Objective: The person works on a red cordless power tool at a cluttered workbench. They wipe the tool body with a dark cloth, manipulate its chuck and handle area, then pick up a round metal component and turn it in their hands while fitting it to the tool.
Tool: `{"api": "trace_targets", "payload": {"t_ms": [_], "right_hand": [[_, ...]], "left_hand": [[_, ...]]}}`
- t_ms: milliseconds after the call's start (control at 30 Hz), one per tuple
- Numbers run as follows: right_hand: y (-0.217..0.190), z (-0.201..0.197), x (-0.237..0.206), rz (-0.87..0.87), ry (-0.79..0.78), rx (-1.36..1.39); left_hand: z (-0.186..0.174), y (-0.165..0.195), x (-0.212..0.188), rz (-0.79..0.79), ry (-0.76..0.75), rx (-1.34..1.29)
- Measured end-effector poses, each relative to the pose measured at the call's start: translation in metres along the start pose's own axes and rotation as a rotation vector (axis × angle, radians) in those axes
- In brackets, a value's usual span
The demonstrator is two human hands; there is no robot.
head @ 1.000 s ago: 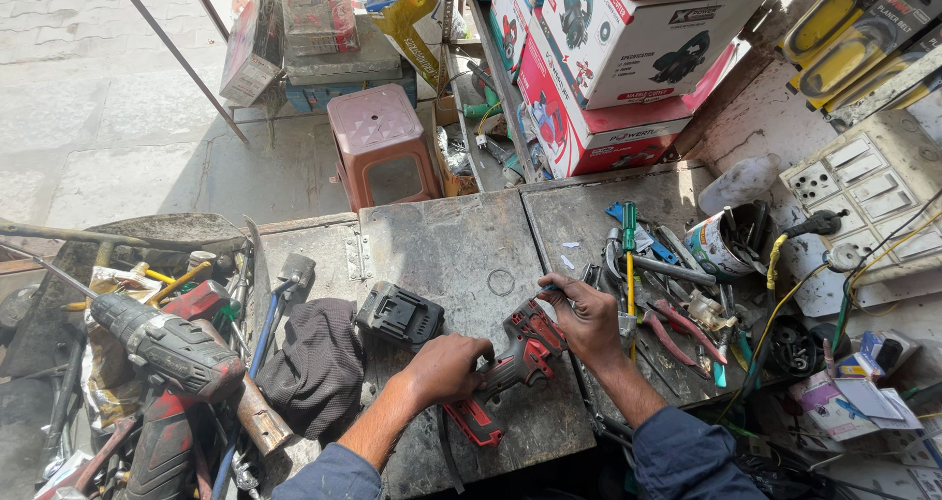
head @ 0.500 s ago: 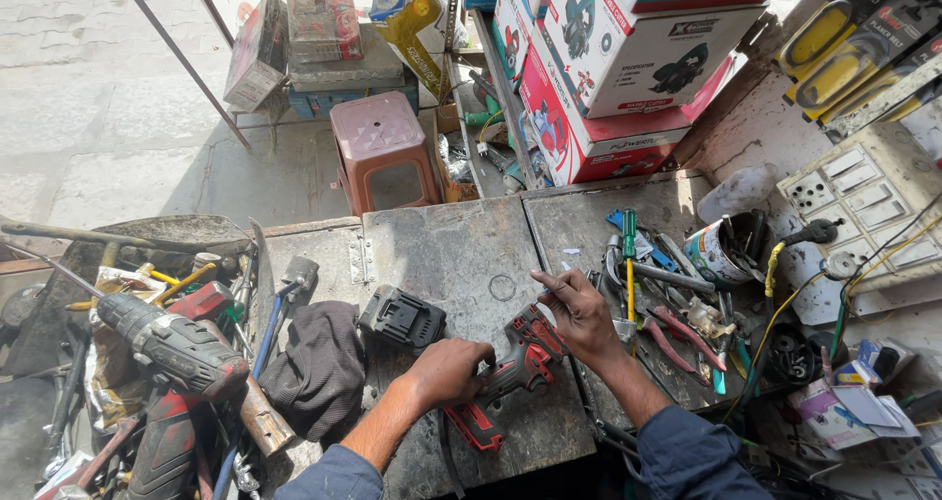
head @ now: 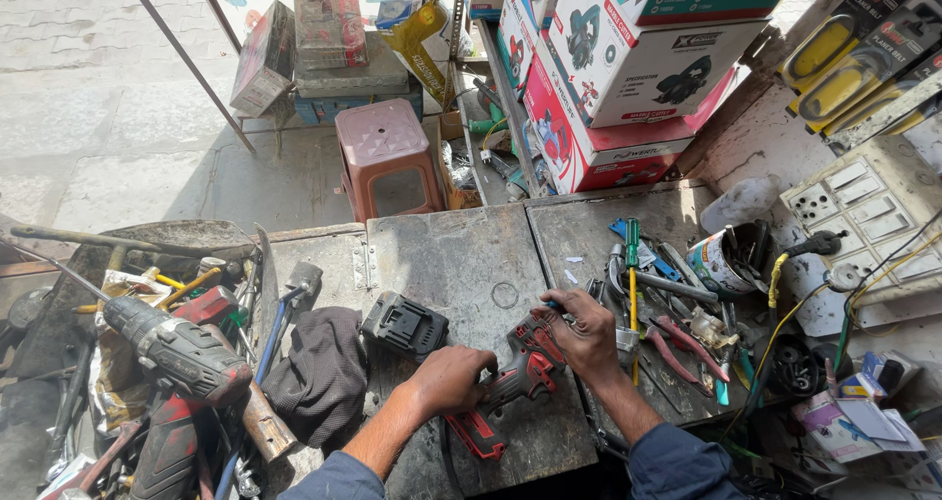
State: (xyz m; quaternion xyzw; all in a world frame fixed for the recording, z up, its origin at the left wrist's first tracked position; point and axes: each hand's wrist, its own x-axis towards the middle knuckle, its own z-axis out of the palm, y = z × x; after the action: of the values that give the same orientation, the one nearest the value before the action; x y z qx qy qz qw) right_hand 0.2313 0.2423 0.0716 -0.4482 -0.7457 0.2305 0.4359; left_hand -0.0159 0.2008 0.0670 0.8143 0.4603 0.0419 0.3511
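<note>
The red and black cordless drill (head: 510, 382) lies on its side on the grey metal bench (head: 461, 255), near its front edge and roughly at the middle, just as it did 1 second ago. The left hand (head: 451, 380) stays clenched around the drill's handle, its grip wrapped over the red part. The right hand (head: 587, 335) still covers the drill's head end, fingers curled down on it; its grip is closed on the tool, and compared with half a second ago it has barely shifted, only settling a little lower over the body.

Just left of the left hand sits a black battery pack (head: 404, 325), apart from the drill and unmoved. Further left a dark cloth (head: 319, 372) lies crumpled by a blue-handled hammer (head: 289, 309). At the far left a larger grey drill (head: 172, 348) rests on a heap of tools.

Right of the right hand, a green-handled screwdriver (head: 633, 264) and red-handled pliers (head: 677, 348) lie among scattered tools, near a tin can (head: 716, 260). Beyond the bench stands a pink plastic stool (head: 385, 157), with stacked cardboard boxes (head: 628, 78) to its right.
</note>
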Motion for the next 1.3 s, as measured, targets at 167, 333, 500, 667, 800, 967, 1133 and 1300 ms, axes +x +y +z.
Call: {"api": "trace_targets", "payload": {"t_ms": [167,333,500,667,800,967,1133,1300], "right_hand": [[-0.006,-0.003,0.004,0.052,-0.009,-0.088],[-0.018,-0.013,0.002,-0.035,-0.002,-0.079],[-0.015,-0.033,-0.004,0.185,0.155,-0.012],[-0.008,-0.046,-0.02,0.197,0.101,-0.016],[-0.002,-0.043,-0.028,0.192,0.034,-0.057],[0.006,-0.04,-0.028,0.223,-0.029,-0.043],[0.007,-0.043,-0.026,0.144,-0.084,0.015],[0.003,-0.047,-0.027,0.091,-0.119,-0.036]], "left_hand": [[0.001,0.001,0.001,-0.004,-0.003,-0.026],[0.0,0.003,0.0,-0.004,-0.009,-0.032],[0.0,0.004,0.0,0.007,-0.003,-0.042],[-0.001,0.003,0.001,0.011,-0.009,-0.046],[0.0,0.003,0.002,0.01,0.003,-0.045],[-0.001,0.003,0.003,-0.001,-0.007,-0.039],[-0.003,0.004,0.003,0.0,-0.012,-0.047],[-0.002,0.006,0.002,0.0,-0.02,-0.046]]}}
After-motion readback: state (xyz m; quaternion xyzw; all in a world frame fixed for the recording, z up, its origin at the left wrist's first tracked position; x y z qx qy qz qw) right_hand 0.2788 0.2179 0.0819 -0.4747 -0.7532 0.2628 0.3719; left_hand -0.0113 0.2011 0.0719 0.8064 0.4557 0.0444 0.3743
